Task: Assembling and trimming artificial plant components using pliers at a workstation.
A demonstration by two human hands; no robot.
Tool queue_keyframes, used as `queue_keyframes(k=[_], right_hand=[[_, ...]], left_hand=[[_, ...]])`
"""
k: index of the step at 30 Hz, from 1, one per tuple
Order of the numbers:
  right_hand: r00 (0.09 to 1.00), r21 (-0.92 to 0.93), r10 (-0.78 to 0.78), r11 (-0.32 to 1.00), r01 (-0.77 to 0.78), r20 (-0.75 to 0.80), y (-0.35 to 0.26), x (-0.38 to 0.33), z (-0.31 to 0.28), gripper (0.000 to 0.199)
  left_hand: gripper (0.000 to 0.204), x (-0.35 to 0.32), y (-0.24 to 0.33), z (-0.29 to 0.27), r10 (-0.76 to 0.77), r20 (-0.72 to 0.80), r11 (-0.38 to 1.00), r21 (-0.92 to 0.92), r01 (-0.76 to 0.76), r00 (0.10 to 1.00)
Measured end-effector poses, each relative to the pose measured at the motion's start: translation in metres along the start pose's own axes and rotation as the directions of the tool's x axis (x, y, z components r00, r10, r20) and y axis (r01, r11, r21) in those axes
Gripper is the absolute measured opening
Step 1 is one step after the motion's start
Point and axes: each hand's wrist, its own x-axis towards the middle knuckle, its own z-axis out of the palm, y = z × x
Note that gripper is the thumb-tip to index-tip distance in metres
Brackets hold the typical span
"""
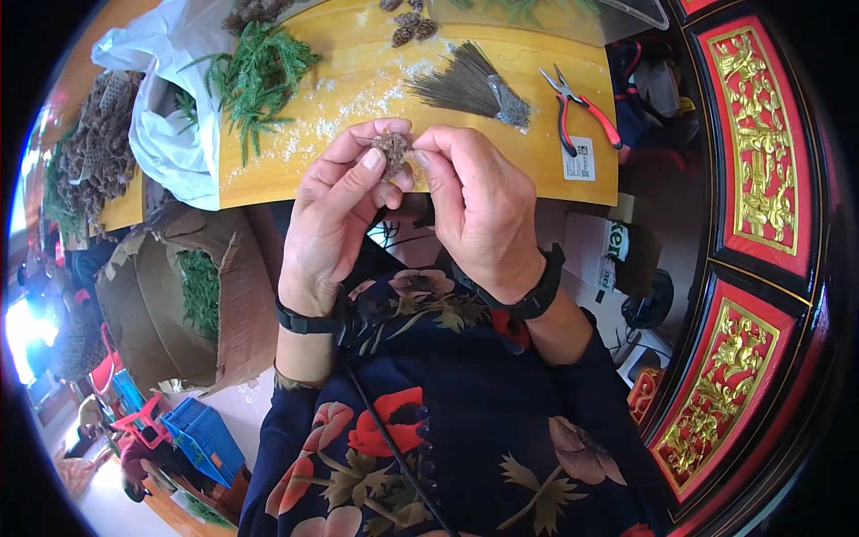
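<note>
My left hand [335,192] is closed around a small brown pine cone [391,154], gripping it between thumb and fingers above the table's near edge. Right beside the cone, my right hand [488,206] has its thumb and index finger pinched together; what is between them is too thin to make out. Beyond my hands, a bundle of thin dark wires [461,82] lies on the yellow table [358,54], its end wrapped in clear plastic. Pliers with red and black handles [573,107] rest to the right, their jaws apart.
Green artificial sprigs [259,80] lie at the left by a white plastic bag [179,116]. More pine cones [412,27] sit at the back, with a brown heap [98,143] far left. Below stand a cardboard box [148,304] and a blue crate [204,438]. Carved red-and-gold panels [759,134] rise at right.
</note>
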Motion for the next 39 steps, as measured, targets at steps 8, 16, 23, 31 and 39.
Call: queue_keyframes(k=[8, 16, 23, 31, 39], right_hand=[[1.000, 0.073, 0.012, 0.997, -0.010, -0.024, -0.003, -0.002, 0.004, 0.019], [0.999, 0.063, -0.023, 0.998, 0.025, -0.032, -0.004, -0.003, 0.000, 0.022], [0.999, 0.065, 0.047, 0.997, -0.048, 0.013, -0.016, -0.003, -0.013, 0.016], [0.999, 0.059, -0.001, 0.998, 0.003, -0.034, -0.014, 0.000, -0.014, 0.012], [0.992, 0.013, -0.059, 0.998, 0.060, -0.113, -0.008, -0.002, -0.004, 0.010]], left_hand=[[0.028, 0.002, -0.004, 0.002, 0.046, 0.012, 0.998, 0.032, -0.047, 0.999], [0.024, 0.001, -0.006, 0.003, 0.108, 0.025, 0.994, -0.023, -0.108, 0.994], [0.023, 0.004, -0.004, 0.001, 0.170, 0.042, 0.976, -0.146, -0.163, 0.984], [0.023, 0.003, -0.005, 0.002, 0.212, 0.005, 0.973, -0.094, -0.211, 0.977], [0.023, 0.001, -0.012, 0.008, 0.164, -0.014, 0.975, -0.147, -0.164, 0.986]])
